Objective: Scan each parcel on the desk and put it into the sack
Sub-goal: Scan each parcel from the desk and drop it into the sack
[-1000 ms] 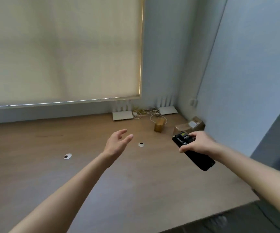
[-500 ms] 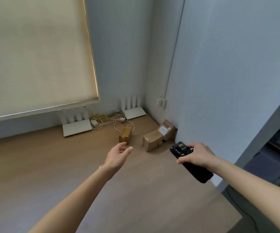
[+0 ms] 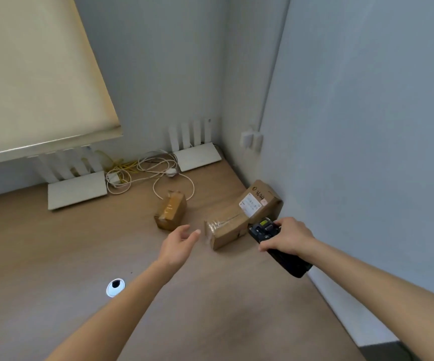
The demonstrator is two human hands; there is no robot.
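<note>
Three brown cardboard parcels lie near the desk's far right corner. A small taped parcel (image 3: 170, 214) lies left of the other two. A middle parcel (image 3: 227, 228) wrapped in clear tape sits beside it. A third parcel with a white label (image 3: 259, 201) leans by the right wall. My left hand (image 3: 178, 243) reaches out with relaxed fingers, just short of the small and middle parcels, holding nothing. My right hand (image 3: 287, 237) grips a black handheld scanner (image 3: 278, 247), its head close to the middle parcel's right end. No sack is in view.
Two white routers (image 3: 76, 188) (image 3: 197, 156) stand against the back wall with tangled cables (image 3: 148, 170) between them. A white cable grommet (image 3: 115, 287) sits in the wooden desk (image 3: 210, 308). The right wall runs along the desk edge. A roller blind (image 3: 28, 87) covers the window.
The view has swung right and closer to the corner parcels. Both hands have moved forward towards them, the scanner now next to the middle parcel.
</note>
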